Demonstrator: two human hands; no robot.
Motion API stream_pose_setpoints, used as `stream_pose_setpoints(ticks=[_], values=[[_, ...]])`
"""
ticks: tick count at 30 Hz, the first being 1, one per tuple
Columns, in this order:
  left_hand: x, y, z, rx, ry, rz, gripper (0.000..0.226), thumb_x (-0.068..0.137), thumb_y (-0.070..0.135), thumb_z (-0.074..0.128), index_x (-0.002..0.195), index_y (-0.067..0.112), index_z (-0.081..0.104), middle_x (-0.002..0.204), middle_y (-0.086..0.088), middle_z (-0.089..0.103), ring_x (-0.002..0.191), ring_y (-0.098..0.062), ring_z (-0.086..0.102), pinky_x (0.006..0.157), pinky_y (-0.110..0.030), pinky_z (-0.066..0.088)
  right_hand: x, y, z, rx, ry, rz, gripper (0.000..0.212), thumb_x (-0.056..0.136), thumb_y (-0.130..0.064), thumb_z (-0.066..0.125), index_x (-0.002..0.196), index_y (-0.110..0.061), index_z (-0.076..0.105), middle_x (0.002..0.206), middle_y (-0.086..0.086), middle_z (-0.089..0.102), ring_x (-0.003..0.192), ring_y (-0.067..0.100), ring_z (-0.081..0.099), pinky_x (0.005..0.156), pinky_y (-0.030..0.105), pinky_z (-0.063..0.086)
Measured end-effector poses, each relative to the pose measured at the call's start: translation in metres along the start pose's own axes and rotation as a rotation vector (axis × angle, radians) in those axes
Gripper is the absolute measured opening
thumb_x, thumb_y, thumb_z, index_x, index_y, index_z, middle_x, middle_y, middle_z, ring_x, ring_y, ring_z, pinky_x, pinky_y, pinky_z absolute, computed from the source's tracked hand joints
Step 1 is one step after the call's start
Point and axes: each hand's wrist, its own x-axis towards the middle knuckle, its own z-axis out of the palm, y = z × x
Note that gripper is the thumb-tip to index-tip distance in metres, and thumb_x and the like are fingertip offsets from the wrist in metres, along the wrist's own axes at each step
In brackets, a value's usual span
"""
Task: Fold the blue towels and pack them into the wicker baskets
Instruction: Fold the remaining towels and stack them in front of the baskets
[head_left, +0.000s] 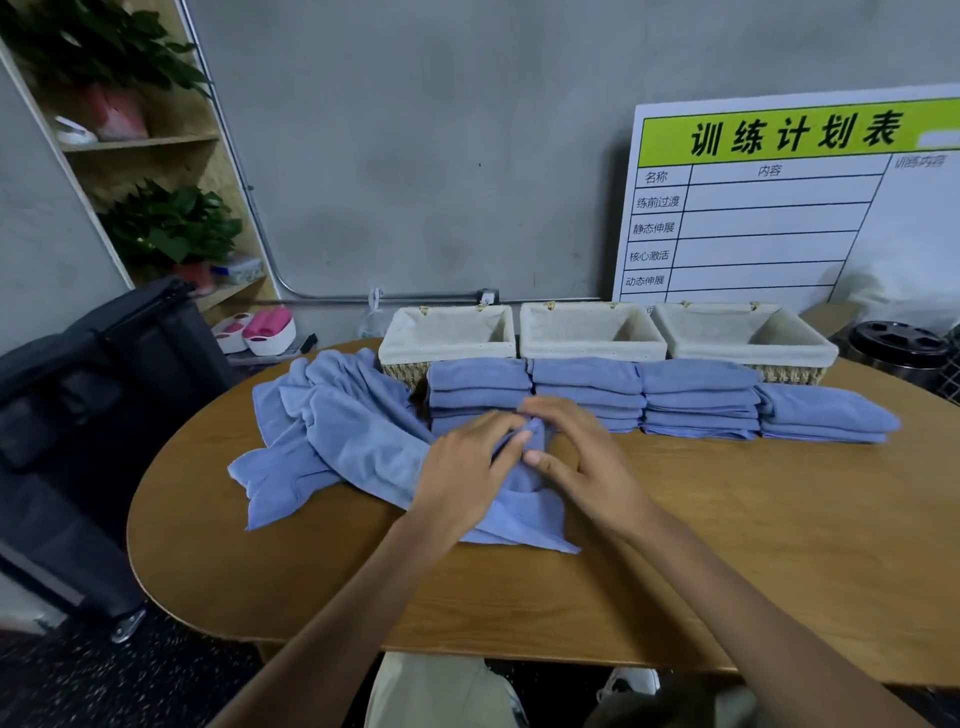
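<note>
Just before the folded stacks (587, 395), left hand (462, 478) and right hand (587, 462) pinch a loose towel (337, 447) (bunched), so a skewed fold could nudge the stacks.

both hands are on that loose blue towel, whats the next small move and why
Probably draw the pinched edge of the loose towel apart and spread it flat on the table. The left hand and right hand both pinch it bunched, the folded stacks wait, and the baskets are empty.
</note>
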Motion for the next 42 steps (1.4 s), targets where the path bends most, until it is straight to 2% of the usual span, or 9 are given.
stream_pose_setpoints(ticks=[4, 8, 13, 20, 24, 27, 31, 36, 42], values=[[0.008, -0.001, -0.006, 0.028, -0.064, 0.039, 0.034, 0.101, 0.046, 0.04, 0.106, 0.023, 0.065, 0.09, 0.009, 0.067, 0.08, -0.012, 0.063, 0.064, -0.033, 0.049, -0.006, -0.001, -0.013, 0.04, 0.085, 0.061, 0.012, 0.094, -0.039, 0.062, 0.09, -0.028, 0.064, 0.081, -0.018, 0.064, 0.078, 0.002, 0.059, 0.068, 0.02, 0.041], [0.008, -0.025, -0.008, 0.274, -0.221, 0.085, 0.029, 0.095, 0.039, 0.039, 0.098, 0.02, 0.061, 0.077, 0.003, 0.062, 0.066, -0.019, 0.059, 0.052, -0.037, 0.044, -0.011, 0.003, -0.029, 0.019, 0.074, 0.08, 0.013, 0.097, -0.024, 0.063, 0.085, -0.028, 0.06, 0.077, -0.014, 0.061, 0.075, 0.007, 0.058, 0.065, 0.018, 0.039], [0.012, -0.069, -0.017, 0.283, -0.271, -0.04, 0.019, 0.097, 0.031, 0.054, 0.108, 0.017, 0.063, 0.096, 0.0, 0.068, 0.084, -0.022, 0.064, 0.067, -0.039, 0.051, -0.022, 0.018, -0.062, -0.038, 0.102, 0.169, 0.018, 0.094, -0.024, 0.067, 0.078, -0.027, 0.061, 0.068, -0.012, 0.059, 0.065, 0.006, 0.054, 0.059, 0.015, 0.035], [0.036, -0.104, -0.061, 0.184, -0.403, -0.034, 0.045, 0.093, 0.072, 0.041, 0.084, 0.031, 0.058, 0.075, 0.007, 0.061, 0.069, -0.007, 0.056, 0.064, -0.032, 0.044, -0.036, 0.057, -0.127, -0.192, 0.199, 0.191, 0.031, 0.092, -0.051, 0.055, 0.078, -0.025, 0.064, 0.071, -0.006, 0.063, 0.067, 0.013, 0.058, 0.06, 0.035, 0.044], [0.037, -0.091, -0.062, 0.079, -0.225, 0.056, 0.042, 0.095, 0.062, 0.045, 0.093, 0.027, 0.068, 0.084, 0.016, 0.067, 0.079, 0.0, 0.06, 0.074, -0.028, 0.048, -0.05, 0.088, -0.154, -0.467, 0.247, 0.21, 0.047, 0.092, -0.065, 0.041, 0.082, -0.024, 0.063, 0.077, -0.008, 0.058, 0.072, 0.017, 0.057, 0.061, 0.038, 0.044], [0.036, -0.051, -0.035, 0.013, -0.229, 0.164, 0.031, 0.098, 0.047, 0.05, 0.099, 0.025, 0.071, 0.094, 0.015, 0.068, 0.087, -0.005, 0.063, 0.078, -0.033, 0.053, -0.052, 0.084, -0.124, -0.626, 0.144, 0.121, 0.051, 0.094, -0.06, 0.041, 0.112, -0.019, 0.067, 0.105, 0.003, 0.063, 0.095, 0.028, 0.06, 0.077, 0.039, 0.047], [0.028, -0.001, -0.004, 0.059, -0.199, 0.239, 0.02, 0.097, 0.044, 0.052, 0.095, 0.036, 0.07, 0.09, 0.019, 0.066, 0.082, 0.0, 0.061, 0.062, -0.032, 0.052, -0.044, 0.052, -0.048, -0.335, -0.123, -0.031, 0.045, 0.099, -0.05, 0.051, 0.135, -0.025, 0.052, 0.119, -0.004, 0.061, 0.108, 0.015, 0.053, 0.093, 0.031, 0.04], [0.028, 0.008, -0.014, 0.193, -0.097, 0.267, 0.025, 0.094, 0.047, 0.048, 0.087, 0.035, 0.069, 0.079, 0.015, 0.069, 0.069, -0.008, 0.064, 0.049, -0.031, 0.048, -0.041, 0.046, -0.012, -0.008, -0.184, 0.077, 0.023, 0.104, -0.038, 0.047, 0.091, -0.021, 0.053, 0.074, -0.004, 0.05, 0.066, 0.014, 0.046, 0.063, 0.036, 0.037], [0.039, -0.03, -0.048, 0.42, -0.16, 0.175, 0.062, 0.089, 0.08, 0.026, 0.072, 0.031, 0.059, 0.057, 0.01, 0.057, 0.055, -0.009, 0.055, 0.046, -0.031, 0.043, -0.037, 0.045, -0.048, 0.019, -0.066, 0.121, 0.033, 0.101, -0.048, 0.042, 0.083, -0.024, 0.053, 0.072, -0.006, 0.055, 0.066, 0.013, 0.052, 0.064, 0.038, 0.042]])
